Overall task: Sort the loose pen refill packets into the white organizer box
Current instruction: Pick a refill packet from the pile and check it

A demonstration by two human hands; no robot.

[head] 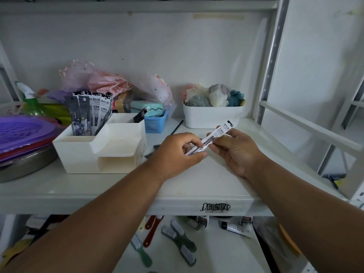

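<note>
Both hands met at frame centre: the left hand (178, 152) and the right hand (234, 149) pinched one glossy, slim refill packet (211, 139) above the shelf (197, 186). Farther left, the matte white organizer box (82, 154) already held several upright packets (92, 113); sorting looked partly done.

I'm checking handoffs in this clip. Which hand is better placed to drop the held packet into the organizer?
Probably the left hand. It grips the refill packet's lower end and is nearer the white organizer box, which stands to its left. The right hand is farther away.
</note>
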